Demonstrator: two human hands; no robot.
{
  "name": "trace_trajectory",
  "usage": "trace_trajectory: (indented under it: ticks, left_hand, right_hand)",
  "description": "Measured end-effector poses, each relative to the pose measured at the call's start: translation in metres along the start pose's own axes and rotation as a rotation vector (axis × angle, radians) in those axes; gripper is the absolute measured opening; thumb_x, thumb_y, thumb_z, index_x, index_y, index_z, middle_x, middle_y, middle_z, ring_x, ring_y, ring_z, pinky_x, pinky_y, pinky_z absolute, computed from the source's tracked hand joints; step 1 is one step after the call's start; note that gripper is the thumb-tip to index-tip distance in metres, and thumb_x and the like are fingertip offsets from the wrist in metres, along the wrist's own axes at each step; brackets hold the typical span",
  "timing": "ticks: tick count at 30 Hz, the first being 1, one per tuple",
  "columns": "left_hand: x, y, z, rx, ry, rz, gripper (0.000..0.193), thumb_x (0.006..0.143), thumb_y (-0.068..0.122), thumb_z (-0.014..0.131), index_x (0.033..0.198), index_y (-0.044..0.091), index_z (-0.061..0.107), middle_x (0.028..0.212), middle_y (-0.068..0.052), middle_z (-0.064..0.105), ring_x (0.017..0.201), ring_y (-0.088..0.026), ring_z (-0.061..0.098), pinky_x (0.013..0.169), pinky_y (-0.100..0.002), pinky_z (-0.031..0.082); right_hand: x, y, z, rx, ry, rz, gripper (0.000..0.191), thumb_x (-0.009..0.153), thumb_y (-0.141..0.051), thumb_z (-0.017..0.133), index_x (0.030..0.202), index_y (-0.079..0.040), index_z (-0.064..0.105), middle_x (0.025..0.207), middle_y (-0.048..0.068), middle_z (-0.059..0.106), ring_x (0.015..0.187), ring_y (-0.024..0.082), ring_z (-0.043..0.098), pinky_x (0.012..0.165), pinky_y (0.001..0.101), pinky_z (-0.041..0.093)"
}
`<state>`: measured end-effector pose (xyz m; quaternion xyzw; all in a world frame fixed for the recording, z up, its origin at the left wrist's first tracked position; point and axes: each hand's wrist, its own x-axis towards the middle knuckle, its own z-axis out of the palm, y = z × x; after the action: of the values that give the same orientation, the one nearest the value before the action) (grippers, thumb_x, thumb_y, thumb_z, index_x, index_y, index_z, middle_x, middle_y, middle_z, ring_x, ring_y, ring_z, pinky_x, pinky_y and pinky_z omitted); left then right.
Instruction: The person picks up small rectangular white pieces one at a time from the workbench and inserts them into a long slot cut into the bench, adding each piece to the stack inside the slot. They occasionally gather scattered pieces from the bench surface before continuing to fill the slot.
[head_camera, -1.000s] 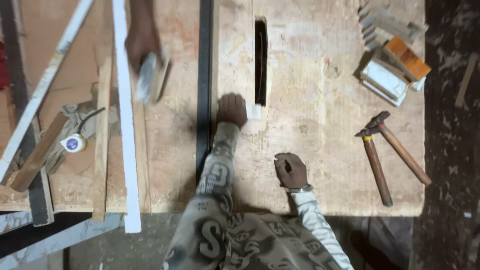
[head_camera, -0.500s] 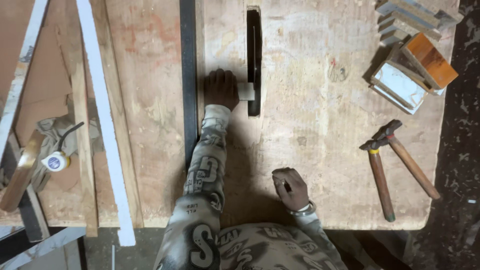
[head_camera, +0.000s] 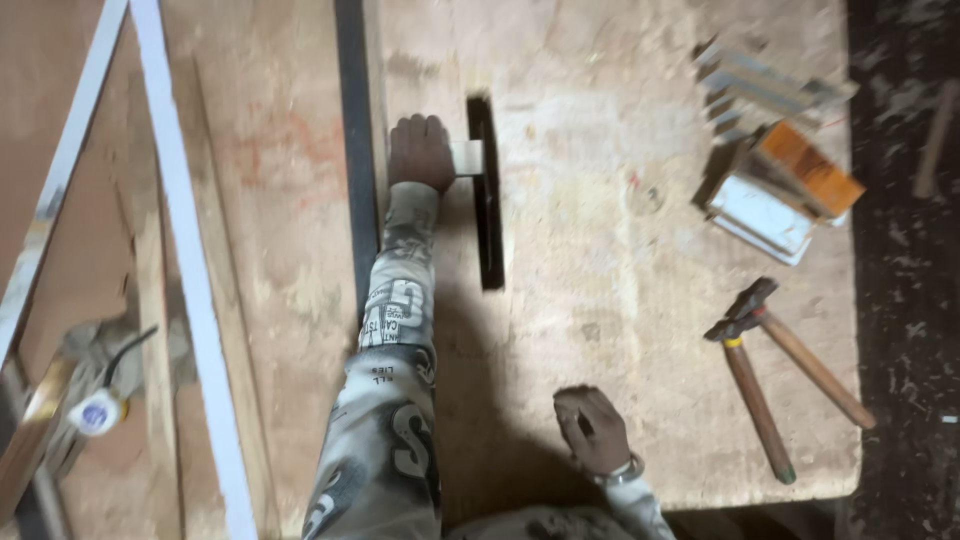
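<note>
My left hand (head_camera: 420, 150) is stretched out over the wooden worktable (head_camera: 600, 250), shut on a small pale block (head_camera: 467, 157). The block sits against the left edge of a long dark slot (head_camera: 487, 200) cut in the tabletop, near the slot's far end. My left arm, in a patterned sleeve, lies along a dark metal rail (head_camera: 352, 150). My right hand (head_camera: 592, 430) rests on the table near its front edge, fingers curled, holding nothing, a bracelet at the wrist.
Two wooden-handled hammers (head_camera: 770, 370) lie at the right front. A pile of white and orange offcuts (head_camera: 775, 165) sits at the back right, by the table's right edge. Long white strips (head_camera: 185, 300) and wooden slats lie at the left, with a small tape roll (head_camera: 97, 412).
My left hand has slid the block away from me along the slot, from its near end towards its far end. Another person's hand, seen at the far left earlier, is out of view. My right hand stayed put.
</note>
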<state>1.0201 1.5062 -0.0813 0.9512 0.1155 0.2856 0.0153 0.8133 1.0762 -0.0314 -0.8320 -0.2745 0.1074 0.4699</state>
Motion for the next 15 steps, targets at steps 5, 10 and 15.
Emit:
trace_trajectory:
  ticks: [5, 10, 15]
  left_hand:
    - [0.072, -0.013, 0.031, 0.193, 0.079, 0.015, 0.014, 0.092, 0.017, 0.054, 0.097, 0.005, 0.059, 0.102, -0.017, 0.061, 0.097, -0.035, 0.058, 0.086, -0.047, 0.044]
    - [0.137, -0.024, 0.030, 0.348, -0.070, 0.026, 0.048, 0.091, 0.041, 0.058, 0.106, -0.004, 0.065, 0.099, -0.020, 0.064, 0.092, -0.033, 0.059, 0.083, -0.045, 0.045]
    - [0.116, -0.110, -0.043, -0.393, 0.159, 0.000, 0.025, 0.112, 0.019, 0.054, 0.113, -0.004, 0.065, 0.118, -0.025, 0.063, 0.114, -0.046, 0.056, 0.105, -0.057, 0.041]
  right_hand:
    - [-0.002, 0.001, -0.019, -0.024, 0.122, 0.164, 0.014, 0.088, -0.010, 0.064, 0.099, -0.006, 0.071, 0.092, 0.010, 0.075, 0.080, 0.025, 0.072, 0.069, 0.0333, 0.057]
    - [0.017, -0.006, -0.025, 0.002, 0.102, 0.239, 0.010, 0.089, -0.013, 0.065, 0.094, -0.008, 0.073, 0.093, 0.011, 0.075, 0.079, 0.023, 0.072, 0.070, 0.0340, 0.058]
    - [0.076, -0.001, -0.053, 0.122, 0.321, 0.851, 0.032, 0.091, -0.030, 0.068, 0.113, -0.007, 0.069, 0.092, 0.011, 0.066, 0.052, 0.022, 0.061, 0.042, 0.0385, 0.054]
